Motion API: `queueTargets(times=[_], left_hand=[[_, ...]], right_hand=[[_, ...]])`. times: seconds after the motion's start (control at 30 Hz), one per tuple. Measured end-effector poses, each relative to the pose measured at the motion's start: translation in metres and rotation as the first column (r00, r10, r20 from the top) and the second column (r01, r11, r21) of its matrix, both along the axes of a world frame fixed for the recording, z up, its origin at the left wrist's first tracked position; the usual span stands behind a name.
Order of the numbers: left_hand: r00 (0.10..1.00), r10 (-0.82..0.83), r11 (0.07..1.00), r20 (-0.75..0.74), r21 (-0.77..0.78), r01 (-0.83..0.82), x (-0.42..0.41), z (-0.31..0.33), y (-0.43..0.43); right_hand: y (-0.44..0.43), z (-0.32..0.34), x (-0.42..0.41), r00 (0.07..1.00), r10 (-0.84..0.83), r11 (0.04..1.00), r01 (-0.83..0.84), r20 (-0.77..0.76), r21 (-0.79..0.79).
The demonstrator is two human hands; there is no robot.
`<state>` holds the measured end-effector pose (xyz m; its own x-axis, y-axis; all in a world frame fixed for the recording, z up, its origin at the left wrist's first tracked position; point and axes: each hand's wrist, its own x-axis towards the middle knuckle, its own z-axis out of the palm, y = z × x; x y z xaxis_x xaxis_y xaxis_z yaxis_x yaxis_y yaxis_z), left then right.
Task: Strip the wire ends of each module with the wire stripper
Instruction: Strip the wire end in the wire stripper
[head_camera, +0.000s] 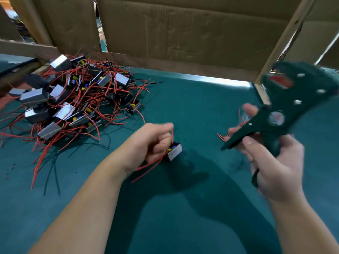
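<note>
I get a single view, worn on the head. It faces forward and down over the table [192,107] toward its far edge, with the left hand [146,142] and right hand [275,162] close below.

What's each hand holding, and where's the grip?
Left hand pinches a module by its red wires, close to the body. Right hand grips the wire stripper by its handles.

Left forearm [88,208]: bare, uncovered to the lower left frame edge.
Right forearm [302,228]: bare, uncovered to the lower right edge.
Left hand [152,142]: bare.
Right hand [273,165]: bare, motion-blurred, short thumbnail.
</note>
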<state>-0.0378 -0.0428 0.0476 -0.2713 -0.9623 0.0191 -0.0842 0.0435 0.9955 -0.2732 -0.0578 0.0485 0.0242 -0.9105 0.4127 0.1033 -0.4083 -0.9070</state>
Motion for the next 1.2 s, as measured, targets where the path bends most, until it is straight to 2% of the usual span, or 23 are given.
queueTargets(times=[0.07,0.1,0.13,0.17,0.2,0.23,0.27,0.3,0.33,0.37,0.47,0.5,0.53,0.57,0.63,0.67,0.73,0.8,0.87,0.93,1.2], left_hand=[[0.961,-0.112,0.988,-0.254,0.079,0.136,0.006,0.006,0.001],[0.932,-0.098,0.986,-0.350,0.094,0.139,0.007,0.008,0.002],[0.908,-0.010,0.990,-0.418,0.126,0.069,0.007,0.009,0.000],[0.889,0.137,0.984,-0.437,0.163,-0.071,0.007,0.009,-0.002],[0.869,0.309,0.950,-0.386,0.172,-0.262,0.006,0.007,-0.005],[0.843,0.479,0.878,-0.246,0.118,-0.465,0.006,0.003,-0.008],[0.785,0.619,0.785,-0.024,-0.019,-0.620,0.007,-0.003,-0.011],[0.685,0.695,0.718,0.217,-0.191,-0.669,0.007,-0.009,-0.013],[0.578,0.710,0.701,0.403,-0.324,-0.635,0.007,-0.014,-0.014],[0.502,0.685,0.720,0.528,-0.385,-0.577,0.004,-0.017,-0.014],[0.385,0.594,0.787,0.706,-0.411,-0.460,-0.008,-0.022,-0.017],[0.403,0.577,0.801,0.711,-0.393,-0.452,-0.009,-0.022,-0.019],[0.473,0.564,0.813,0.676,-0.355,-0.462,-0.010,-0.022,-0.022],[0.581,0.553,0.825,0.597,-0.296,-0.481,-0.011,-0.023,-0.024],[0.795,0.514,0.855,0.323,-0.113,-0.507,-0.016,-0.024,-0.025],[0.856,0.493,0.867,0.154,-0.009,-0.498,-0.019,-0.021,-0.024],[0.883,0.455,0.889,-0.117,0.118,-0.442,-0.025,-0.016,-0.021],[0.873,0.417,0.909,-0.254,0.126,-0.398,-0.026,-0.010,-0.018],[0.872,0.387,0.922,-0.300,0.096,-0.376,-0.025,-0.008,-0.016],[0.886,0.374,0.926,-0.273,0.051,-0.375,-0.026,-0.007,-0.014],[0.888,0.433,0.896,-0.152,-0.037,-0.443,-0.026,-0.004,-0.012]], right_hand=[[-0.001,-0.002,0.009,0.976,0.151,0.960,-0.182,0.156,0.210],[-0.002,-0.004,0.013,0.960,0.172,0.924,-0.235,0.221,0.303],[-0.003,-0.006,0.018,0.946,0.169,0.884,-0.269,0.276,0.383],[-0.004,-0.008,0.022,0.935,0.150,0.846,-0.289,0.321,0.447],[-0.005,-0.009,0.024,0.927,0.128,0.815,-0.301,0.353,0.494],[-0.006,-0.011,0.025,0.920,0.110,0.794,-0.310,0.377,0.524],[-0.007,-0.013,0.025,0.915,0.090,0.782,-0.309,0.392,0.541],[-0.009,-0.014,0.025,0.915,0.067,0.782,-0.296,0.397,0.549],[-0.010,-0.015,0.024,0.918,0.042,0.788,-0.274,0.395,0.552],[-0.011,-0.016,0.024,0.921,0.021,0.797,-0.251,0.390,0.549],[-0.011,-0.015,0.021,0.929,0.011,0.815,-0.223,0.370,0.535],[-0.011,-0.015,0.020,0.931,0.031,0.811,-0.236,0.364,0.536],[-0.010,-0.015,0.019,0.930,0.061,0.800,-0.262,0.362,0.540],[-0.009,-0.015,0.019,0.925,0.097,0.781,-0.300,0.368,0.549],[-0.006,-0.013,0.021,0.901,0.167,0.721,-0.388,0.399,0.574],[-0.004,-0.012,0.022,0.884,0.203,0.684,-0.436,0.422,0.585],[0.000,-0.010,0.024,0.842,0.269,0.600,-0.526,0.467,0.603],[0.002,-0.009,0.024,0.795,0.325,0.515,-0.603,0.512,0.609],[0.004,-0.009,0.025,0.745,0.365,0.450,-0.666,0.558,0.595],[0.006,-0.009,0.025,0.707,0.403,0.412,-0.707,0.581,0.575],[0.009,-0.003,0.021,0.582,0.521,0.337,-0.812,0.624,0.476]])
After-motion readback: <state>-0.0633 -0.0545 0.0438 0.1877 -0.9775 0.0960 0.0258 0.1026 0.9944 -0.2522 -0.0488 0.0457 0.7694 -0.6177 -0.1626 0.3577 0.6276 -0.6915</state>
